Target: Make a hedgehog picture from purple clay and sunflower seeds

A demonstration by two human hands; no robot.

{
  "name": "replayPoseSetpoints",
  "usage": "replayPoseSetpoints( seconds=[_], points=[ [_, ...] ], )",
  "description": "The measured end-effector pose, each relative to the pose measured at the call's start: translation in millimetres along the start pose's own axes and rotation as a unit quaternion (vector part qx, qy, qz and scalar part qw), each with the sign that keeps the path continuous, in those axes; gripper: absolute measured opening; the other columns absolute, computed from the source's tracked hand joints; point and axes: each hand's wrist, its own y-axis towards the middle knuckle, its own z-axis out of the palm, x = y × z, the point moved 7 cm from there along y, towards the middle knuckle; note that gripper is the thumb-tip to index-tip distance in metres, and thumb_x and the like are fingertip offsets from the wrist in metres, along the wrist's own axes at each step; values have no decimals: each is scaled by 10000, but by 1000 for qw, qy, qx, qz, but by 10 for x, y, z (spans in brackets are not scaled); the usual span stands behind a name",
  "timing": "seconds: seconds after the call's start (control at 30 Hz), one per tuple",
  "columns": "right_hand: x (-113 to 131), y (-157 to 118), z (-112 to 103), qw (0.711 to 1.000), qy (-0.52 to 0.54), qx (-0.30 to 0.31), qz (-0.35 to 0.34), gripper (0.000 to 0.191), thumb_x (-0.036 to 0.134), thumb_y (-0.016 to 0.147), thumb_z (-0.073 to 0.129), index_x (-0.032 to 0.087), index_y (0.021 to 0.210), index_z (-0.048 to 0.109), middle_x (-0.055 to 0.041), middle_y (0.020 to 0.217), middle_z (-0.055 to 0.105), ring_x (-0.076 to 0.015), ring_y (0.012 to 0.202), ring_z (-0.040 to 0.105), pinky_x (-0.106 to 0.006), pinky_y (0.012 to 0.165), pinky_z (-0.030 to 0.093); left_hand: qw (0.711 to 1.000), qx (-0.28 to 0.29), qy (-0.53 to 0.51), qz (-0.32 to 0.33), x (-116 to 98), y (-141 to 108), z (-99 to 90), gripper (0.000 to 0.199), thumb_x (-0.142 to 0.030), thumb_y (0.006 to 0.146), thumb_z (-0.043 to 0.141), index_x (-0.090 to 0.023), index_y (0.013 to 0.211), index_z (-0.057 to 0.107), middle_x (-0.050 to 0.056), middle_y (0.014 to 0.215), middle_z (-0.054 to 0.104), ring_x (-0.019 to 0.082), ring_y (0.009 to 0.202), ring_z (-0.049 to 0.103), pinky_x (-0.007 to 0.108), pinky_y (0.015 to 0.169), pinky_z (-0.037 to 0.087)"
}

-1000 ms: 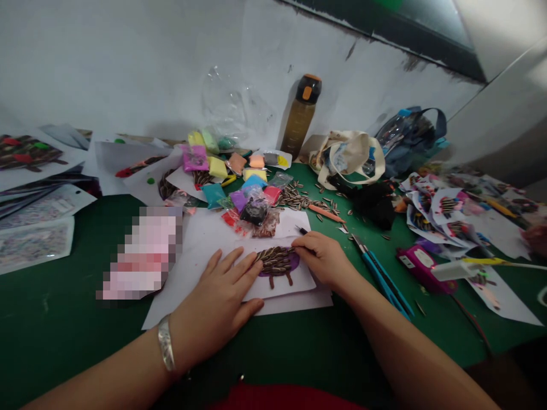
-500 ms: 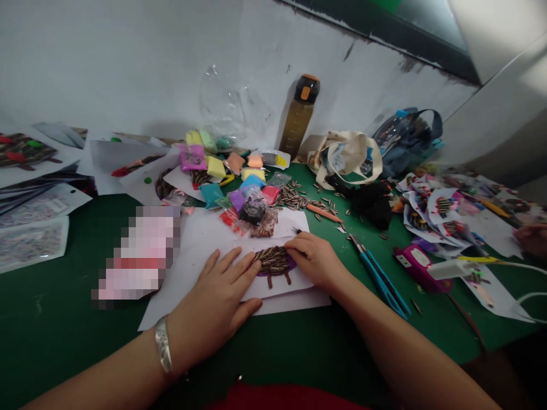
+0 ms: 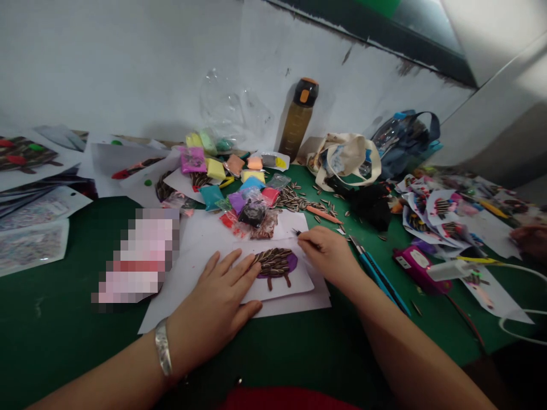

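I am steadying a seed-decorated card (image 3: 299,285) atop white sheets (image 3: 190,242) on the bench (image 3: 51,324) with my open left grip (image 3: 220,290), my right grip (image 3: 327,253) pinching a slim dark tool (image 3: 297,232), the card looking light, fragile and best held by its bare edges.

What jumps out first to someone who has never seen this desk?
Probably the seed-studded figure stands out, on the white card between the left hand and the right hand. Colourful packets heap up just behind it, and a tall brown bottle is farther back by the wall.
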Motion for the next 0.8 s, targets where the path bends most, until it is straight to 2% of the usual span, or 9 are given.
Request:
replayPoseSetpoints(
  seconds=[0.07,0.13,0.23,0.33,0.47,0.63,0.7,0.8],
  points=[
    [-128,86,-174,999,-29,-36,28,206,176,873,491,208,805,683,-29,824,654,-163,796,595,-258,718,427,1000,-1,-3,1,6,-1,1,512,-453,909,486,-205,1357,475,83,1418,467,339,1333,343,567,1080,240],
    [-308,186,-279,994,-78,-40,69,240,171,874,463,204,809,692,-46,848,665,-177,777,593,-269,698,426,1000,-8,-9,0,10,-2,-9,519,-463,907,483,-211,1361,472,84,1416,469,342,1332,347,569,1080,242],
    [-551,327,-270,983,-154,-3,103,241,183,869,461,183,857,701,-81,856,677,-198,773,598,-282,691,419,1000,-9,-12,-2,13,0,-16,518,-462,904,487,-216,1359,475,86,1414,471,347,1329,351,572,1075,248],
    [-676,413,-187,971,-210,9,112,242,196,869,458,164,855,697,-112,854,676,-220,788,605,-294,699,415,1000,-2,-10,-1,9,4,-18,512,-444,898,502,-211,1354,482,88,1412,474,345,1324,357,568,1076,249],
    [-702,461,-45,968,-225,25,103,247,152,837,457,150,871,702,-141,835,672,-250,789,612,-315,699,419,1000,-11,-21,-2,11,3,-30,506,-440,896,507,-214,1349,488,90,1405,482,343,1320,364,565,1078,251],
    [-694,511,35,969,-226,36,91,384,74,802,445,139,1115,659,-161,923,682,-257,823,628,-318,720,435,1000,-16,-22,-1,14,1,-24,514,-454,898,502,-215,1353,483,89,1407,479,343,1324,359,567,1081,245],
    [-651,505,8,971,-221,35,87,374,60,783,460,136,1081,673,-161,936,684,-254,842,631,-311,723,441,1000,-13,-19,-1,14,1,-22,512,-452,900,501,-215,1354,481,90,1411,475,341,1325,356,569,1082,242],
    [-497,401,-109,976,-198,20,84,279,99,812,458,168,921,706,-122,948,693,-234,875,635,-295,735,454,1000,-8,-15,-1,17,0,-19,511,-434,895,517,-211,1353,482,92,1411,474,342,1323,359,570,1081,245]
  ],
)
